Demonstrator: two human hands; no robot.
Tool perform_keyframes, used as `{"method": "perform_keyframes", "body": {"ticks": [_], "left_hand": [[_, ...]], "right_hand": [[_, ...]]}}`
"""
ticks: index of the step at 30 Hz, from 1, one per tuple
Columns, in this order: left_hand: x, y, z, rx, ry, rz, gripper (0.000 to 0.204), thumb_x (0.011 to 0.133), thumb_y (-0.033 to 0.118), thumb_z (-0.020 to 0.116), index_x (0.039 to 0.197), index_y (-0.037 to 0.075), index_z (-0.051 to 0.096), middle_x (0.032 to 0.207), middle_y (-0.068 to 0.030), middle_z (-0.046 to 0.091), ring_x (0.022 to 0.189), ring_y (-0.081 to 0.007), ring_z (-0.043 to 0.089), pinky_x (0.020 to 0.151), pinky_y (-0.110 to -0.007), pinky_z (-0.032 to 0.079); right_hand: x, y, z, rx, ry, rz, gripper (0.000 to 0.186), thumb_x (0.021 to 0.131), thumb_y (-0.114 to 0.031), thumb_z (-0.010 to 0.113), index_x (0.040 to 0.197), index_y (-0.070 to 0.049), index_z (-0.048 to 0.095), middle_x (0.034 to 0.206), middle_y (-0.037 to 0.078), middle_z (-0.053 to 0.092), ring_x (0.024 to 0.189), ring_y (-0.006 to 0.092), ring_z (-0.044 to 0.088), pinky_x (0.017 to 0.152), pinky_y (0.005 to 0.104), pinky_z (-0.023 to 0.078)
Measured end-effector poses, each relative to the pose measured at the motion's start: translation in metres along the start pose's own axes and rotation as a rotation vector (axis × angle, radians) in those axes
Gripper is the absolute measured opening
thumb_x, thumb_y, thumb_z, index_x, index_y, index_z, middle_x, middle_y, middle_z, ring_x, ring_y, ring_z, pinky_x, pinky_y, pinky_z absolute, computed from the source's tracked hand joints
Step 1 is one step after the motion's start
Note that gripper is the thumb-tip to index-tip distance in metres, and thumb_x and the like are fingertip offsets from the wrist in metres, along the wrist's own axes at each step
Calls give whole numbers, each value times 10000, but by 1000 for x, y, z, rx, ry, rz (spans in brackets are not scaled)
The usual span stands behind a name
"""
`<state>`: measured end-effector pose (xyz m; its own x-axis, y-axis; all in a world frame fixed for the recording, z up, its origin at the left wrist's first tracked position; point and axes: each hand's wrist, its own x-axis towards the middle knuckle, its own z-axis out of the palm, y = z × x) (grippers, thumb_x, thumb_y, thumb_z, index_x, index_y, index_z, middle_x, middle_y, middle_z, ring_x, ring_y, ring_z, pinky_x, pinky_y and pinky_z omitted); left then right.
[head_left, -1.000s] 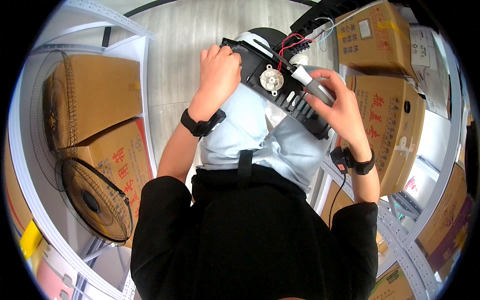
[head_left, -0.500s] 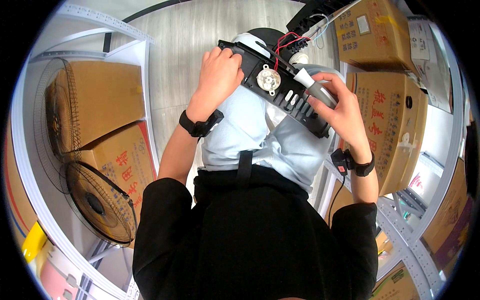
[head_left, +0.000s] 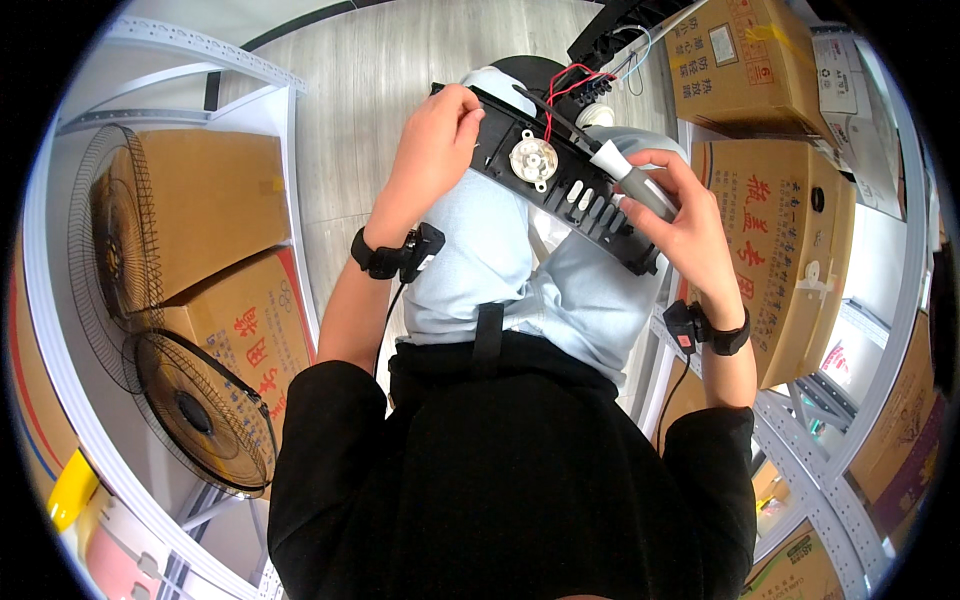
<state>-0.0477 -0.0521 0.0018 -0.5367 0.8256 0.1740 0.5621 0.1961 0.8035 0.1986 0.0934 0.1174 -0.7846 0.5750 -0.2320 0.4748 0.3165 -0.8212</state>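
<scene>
A long black plastic panel (head_left: 570, 170) lies across my knees, slanting down to the right, with a round white motor-like part (head_left: 533, 157), white and black oblong buttons and red wires. My left hand (head_left: 436, 140) is closed at the panel's upper-left end, its fingertips partly hidden. My right hand (head_left: 685, 215) is closed round a grey-and-white screwdriver handle (head_left: 643, 188), with the thumb near the buttons; the handle points up-left over the panel.
Metal shelving (head_left: 290, 160) on both sides holds cardboard boxes (head_left: 205, 190). Wire fan guards (head_left: 190, 410) lean at the left. A black slotted part with wires (head_left: 600, 35) is beyond my knees on the pale floor (head_left: 350, 130).
My left hand has shifted slightly left and its wrist has turned, so the thumb side shows more. The panel has moved a little left; my right hand keeps the screwdriver.
</scene>
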Motion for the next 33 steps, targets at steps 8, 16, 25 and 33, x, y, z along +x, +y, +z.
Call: {"method": "perform_keyframes", "body": {"ticks": [8, 16, 25, 33], "left_hand": [[-1, 8, -9, -1016, -15, -322, 160, 994, 88, 608, 1082, -44, 629, 990, -138, 708, 876, -201, 706, 790, -303, 576], [-2, 1, -8, -1175, -77, -341, 242, 985, 84, 618, 1172, -64, 658, 1027, -138, 708, 945, -190, 680, 880, -308, 547], [-3, 0, -6, -1238, -67, -346, 241, 955, 57, 655, 1182, -25, 662, 1095, -97, 690, 966, -170, 662, 895, -301, 528], [-2, -6, -7, -1258, -100, -351, 212, 948, 57, 664, 1151, -3, 662, 1078, -93, 685, 948, -177, 659, 880, -307, 534]], "right_hand": [[-4, -8, 1, -14, -63, -53, 405, 846, -27, 688, 1229, -65, 564, 987, 74, 736, 917, 99, 650, 854, 257, 493], [-8, -16, 3, 22, -64, -62, 395, 811, -37, 737, 1180, -66, 598, 905, 93, 694, 892, 168, 682, 841, 301, 512], [-8, -18, 2, -34, -75, -65, 394, 804, -33, 733, 1178, -57, 612, 931, 110, 708, 885, 189, 698, 832, 313, 520], [-7, -14, 0, -12, -76, -51, 384, 810, -54, 739, 1180, -61, 637, 929, 101, 702, 878, 176, 692, 824, 310, 521]]}}
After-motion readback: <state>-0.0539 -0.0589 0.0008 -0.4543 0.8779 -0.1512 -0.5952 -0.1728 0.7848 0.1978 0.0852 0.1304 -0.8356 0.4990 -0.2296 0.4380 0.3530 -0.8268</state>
